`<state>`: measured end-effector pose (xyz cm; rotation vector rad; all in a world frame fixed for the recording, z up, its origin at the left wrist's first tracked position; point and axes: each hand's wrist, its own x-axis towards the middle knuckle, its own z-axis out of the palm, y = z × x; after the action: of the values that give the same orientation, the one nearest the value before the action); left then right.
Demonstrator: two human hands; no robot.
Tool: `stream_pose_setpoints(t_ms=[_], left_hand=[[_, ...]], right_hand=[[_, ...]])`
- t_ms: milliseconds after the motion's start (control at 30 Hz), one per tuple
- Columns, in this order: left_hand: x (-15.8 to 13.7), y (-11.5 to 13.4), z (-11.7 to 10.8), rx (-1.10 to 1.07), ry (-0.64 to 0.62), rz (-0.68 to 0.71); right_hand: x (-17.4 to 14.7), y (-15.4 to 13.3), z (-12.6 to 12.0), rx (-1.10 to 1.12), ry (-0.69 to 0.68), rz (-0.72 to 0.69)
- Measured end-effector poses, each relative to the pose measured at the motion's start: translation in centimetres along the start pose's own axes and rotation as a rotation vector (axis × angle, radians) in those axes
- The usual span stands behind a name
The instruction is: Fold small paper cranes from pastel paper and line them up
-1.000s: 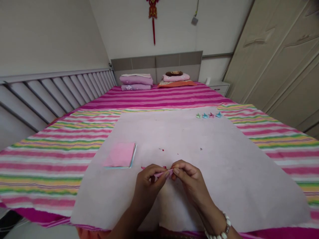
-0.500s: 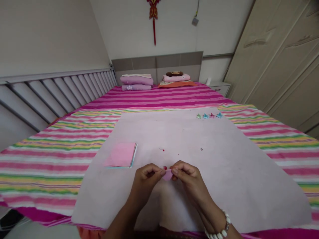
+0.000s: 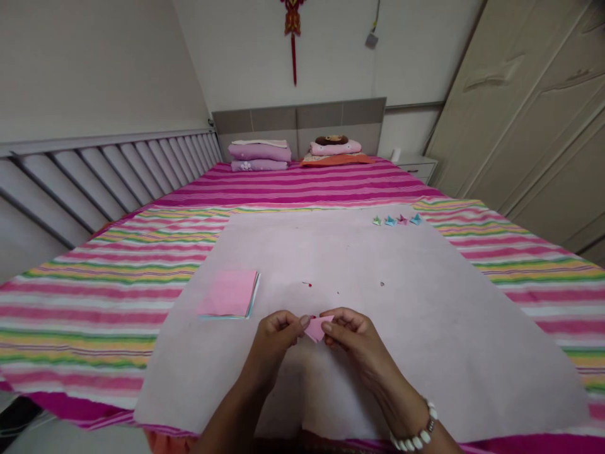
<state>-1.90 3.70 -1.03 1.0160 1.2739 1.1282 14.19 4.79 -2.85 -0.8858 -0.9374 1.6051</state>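
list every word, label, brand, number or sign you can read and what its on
No legible text anywhere.
Held pink paper: no writing visible.
Bracelet: any marks on its dark segment too small to read.
Red wall hanging: too small to tell whether it bears lettering.

Dim, soft indoor light falls fairly evenly, its source out of frame. The wall [image 3: 246,57] looks grey, and a faint, soft-edged shadow lies on the sheet [image 3: 416,353] between the hands [image 3: 269,347] at bottom centre. Wide-angle distortion stretches the railing [image 3: 101,173] at left and slants the wardrobe [image 3: 529,120] at upper right. Tiny scraps [image 3: 309,285] mid-frame look smudgy.
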Motion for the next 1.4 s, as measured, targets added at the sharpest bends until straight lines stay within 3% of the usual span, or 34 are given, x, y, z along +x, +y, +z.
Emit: stream_pose_setpoints(t_ms=[100, 267, 367, 833, 1400], left_hand=[[-0.2, 0.3, 0.1, 0.029, 0.012, 0.073], [-0.7, 0.6, 0.5, -0.015, 0.001, 0.108], [-0.9, 0.6, 0.8, -0.025, -0.034, 0.125], [-0.8, 0.6, 0.9, -0.045, -0.063, 0.093], [-0.8, 0.8, 1.1, -0.288, -0.069, -0.015]], right_hand=[[-0.1, 0.0, -0.3, -0.084, 0.017, -0.121], [-0.8, -0.2, 0.0, -0.366, 0.092, -0.489], [-1.1, -0.1, 0.6, -0.436, 0.060, -0.592], [-0.9, 0.7, 0.5, -0.359, 0.002, -0.539], [-1.0, 0.3, 0.7, -0.381, 0.039, -0.550]])
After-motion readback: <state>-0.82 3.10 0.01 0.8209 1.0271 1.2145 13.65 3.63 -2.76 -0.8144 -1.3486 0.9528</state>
